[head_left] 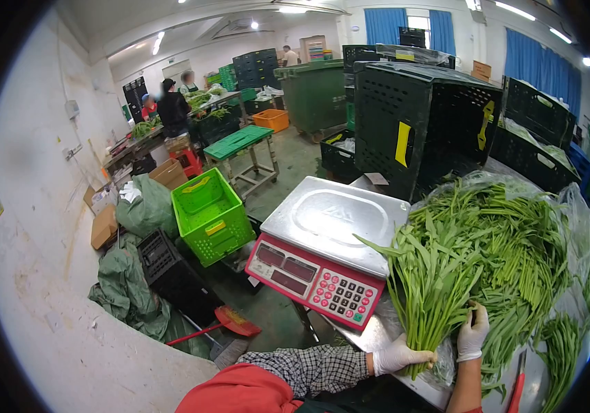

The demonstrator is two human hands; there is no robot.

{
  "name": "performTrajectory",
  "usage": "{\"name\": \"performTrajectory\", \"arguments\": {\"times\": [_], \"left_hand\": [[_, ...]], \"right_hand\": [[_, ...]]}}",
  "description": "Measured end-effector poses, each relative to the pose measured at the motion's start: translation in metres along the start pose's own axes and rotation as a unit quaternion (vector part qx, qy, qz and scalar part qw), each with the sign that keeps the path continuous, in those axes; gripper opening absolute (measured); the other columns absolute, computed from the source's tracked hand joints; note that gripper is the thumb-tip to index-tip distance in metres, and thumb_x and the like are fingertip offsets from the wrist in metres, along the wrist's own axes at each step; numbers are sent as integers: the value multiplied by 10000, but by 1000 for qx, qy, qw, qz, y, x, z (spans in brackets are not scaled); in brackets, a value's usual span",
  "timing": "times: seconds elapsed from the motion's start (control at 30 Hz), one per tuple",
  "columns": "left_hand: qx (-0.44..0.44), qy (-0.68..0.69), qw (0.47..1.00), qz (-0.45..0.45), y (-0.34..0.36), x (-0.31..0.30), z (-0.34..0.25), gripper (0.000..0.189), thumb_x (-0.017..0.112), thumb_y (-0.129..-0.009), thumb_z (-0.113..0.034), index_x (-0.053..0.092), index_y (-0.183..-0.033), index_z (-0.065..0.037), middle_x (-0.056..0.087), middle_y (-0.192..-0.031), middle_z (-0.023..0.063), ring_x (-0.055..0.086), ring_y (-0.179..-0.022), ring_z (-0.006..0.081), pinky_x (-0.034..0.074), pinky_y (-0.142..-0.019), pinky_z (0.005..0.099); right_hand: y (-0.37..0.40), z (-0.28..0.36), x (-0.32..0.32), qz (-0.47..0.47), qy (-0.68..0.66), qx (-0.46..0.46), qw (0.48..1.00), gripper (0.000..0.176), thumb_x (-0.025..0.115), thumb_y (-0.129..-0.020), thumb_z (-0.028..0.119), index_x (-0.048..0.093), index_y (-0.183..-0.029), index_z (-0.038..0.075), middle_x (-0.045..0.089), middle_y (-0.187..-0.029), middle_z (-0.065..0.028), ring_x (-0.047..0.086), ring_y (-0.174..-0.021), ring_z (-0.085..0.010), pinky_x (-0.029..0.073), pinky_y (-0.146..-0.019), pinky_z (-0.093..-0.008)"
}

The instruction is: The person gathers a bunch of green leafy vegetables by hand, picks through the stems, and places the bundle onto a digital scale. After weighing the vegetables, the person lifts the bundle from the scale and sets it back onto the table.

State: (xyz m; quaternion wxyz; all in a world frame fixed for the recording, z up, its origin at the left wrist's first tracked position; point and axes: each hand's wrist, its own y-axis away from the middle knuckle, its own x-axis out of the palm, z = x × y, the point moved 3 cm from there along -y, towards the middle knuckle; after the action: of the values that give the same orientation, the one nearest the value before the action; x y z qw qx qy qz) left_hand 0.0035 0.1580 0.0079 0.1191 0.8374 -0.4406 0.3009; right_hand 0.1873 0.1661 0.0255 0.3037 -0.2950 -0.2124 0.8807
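Note:
My left hand point(402, 357), in a white glove, is closed round the lower stems of a bunch of water spinach point(429, 303). The bunch's leaves point away from me and partly overlap the scale's right edge. Beside it, my gloved right hand point(472, 332) has its fingers curled against leaves at the bunch's right side; what lies between the fingertips is hidden. A large heap of water spinach point(522, 255) fills the right of the table on clear plastic. The red and silver weighing scale point(329, 237) stands to the left, its display dark.
A red-handled tool point(516, 392) lies at the table's near right. Dark crates point(391, 124) stand behind the scale. On the floor at left are a lime-green crate point(213, 217), a black crate point(171, 275) and a red dustpan point(236, 321). Several people work at a far table.

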Motion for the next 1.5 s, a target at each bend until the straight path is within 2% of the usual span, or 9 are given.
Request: {"name": "performTrajectory", "arguments": {"times": [0.3,0.5,0.6,0.8,0.9,1.5], "left_hand": [[-2,-2,1000,-7,0,-1,0,324,609,-792,-98,463,-1070,-16,580,-825,90,565,-728,142,479,-664,261],[9,-1,1000,-6,0,1,0,319,613,-787,-89,463,-1056,-7,584,-810,90,566,-712,143,479,-651,261],[4,-3,1000,-10,0,1,-2,311,614,-785,-81,466,-1048,-4,584,-807,90,566,-706,145,480,-648,264],[9,8,1000,-20,-1,1,-1,293,617,-785,-80,477,-1031,-3,584,-805,90,567,-700,146,482,-646,265],[7,9,1000,-19,-1,1,0,288,620,-784,-83,482,-1024,-1,583,-803,89,568,-699,145,484,-648,266],[8,13,1000,-7,-1,3,-4,299,619,-790,-89,476,-1041,-9,583,-813,91,568,-718,144,482,-663,267]], "right_hand": [[0,-1,-1,9,8,-7,1000,218,464,-776,-81,544,-971,-24,562,-881,-128,555,-815,-230,420,-751,-281],[1,-5,1,15,-37,20,999,220,464,-776,-85,542,-973,-25,558,-878,-126,545,-799,-220,420,-748,-278],[1,-10,0,34,-13,16,999,180,451,-832,-37,532,-992,-30,555,-907,-93,533,-838,-159,413,-768,-255],[1,-11,1,24,-21,7,999,184,452,-828,-38,537,-991,-29,561,-917,-99,531,-845,-167,412,-778,-261],[2,-13,2,14,-26,7,1000,227,464,-776,-83,540,-984,-30,567,-908,-127,552,-848,-222,413,-786,-280],[1,-12,2,17,-35,9,999,231,467,-768,-87,544,-978,-30,568,-907,-122,551,-860,-216,412,-800,-279]]}}
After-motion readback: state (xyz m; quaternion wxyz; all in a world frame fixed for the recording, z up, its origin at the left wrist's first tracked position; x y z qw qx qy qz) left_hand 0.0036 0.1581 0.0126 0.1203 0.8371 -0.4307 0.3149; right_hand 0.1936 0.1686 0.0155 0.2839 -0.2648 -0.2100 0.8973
